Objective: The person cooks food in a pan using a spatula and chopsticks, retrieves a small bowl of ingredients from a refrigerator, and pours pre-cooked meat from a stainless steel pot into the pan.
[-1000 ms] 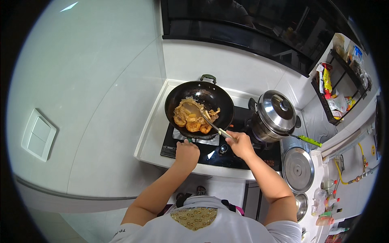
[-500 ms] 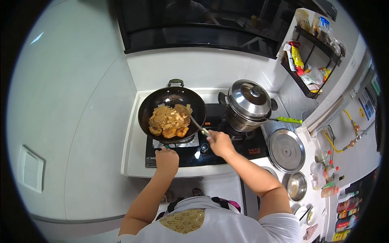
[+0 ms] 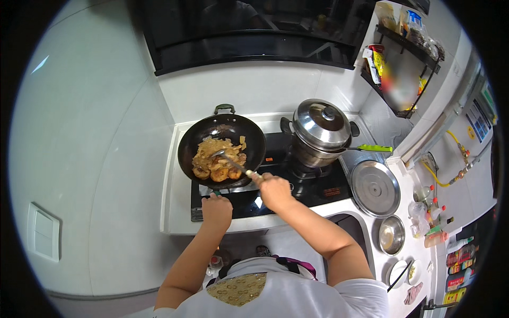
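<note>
A dark wok [image 3: 249,138] sits on the left of the black glass cooktop [image 3: 313,204]. In it lies a heap of brown noodle-like strips [image 3: 209,153] with several browned round pieces [image 3: 219,174] along the near side. My right hand [image 3: 274,192] is closed round the pale handle of a metal spatula [image 3: 233,163], whose head dips into the food; its exact shape is partly hidden. My left hand [image 3: 216,211] is closed at the wok's near side, gripping its green near handle [image 3: 214,194], which mostly hides under the fingers.
A lidded steel pot [image 3: 321,127] stands right of the wok, with a green-handled utensil [image 3: 374,148] poking out. Further right are a round metal lid [image 3: 375,189], a steel bowl [image 3: 391,236], white dishes [image 3: 397,273] and bottles [image 3: 435,212]. A black range hood [image 3: 254,47] hangs above.
The spatula head has moved left across the food, and my right hand has shifted left with it. The heap looks more spread. My left hand stays on the wok handle.
</note>
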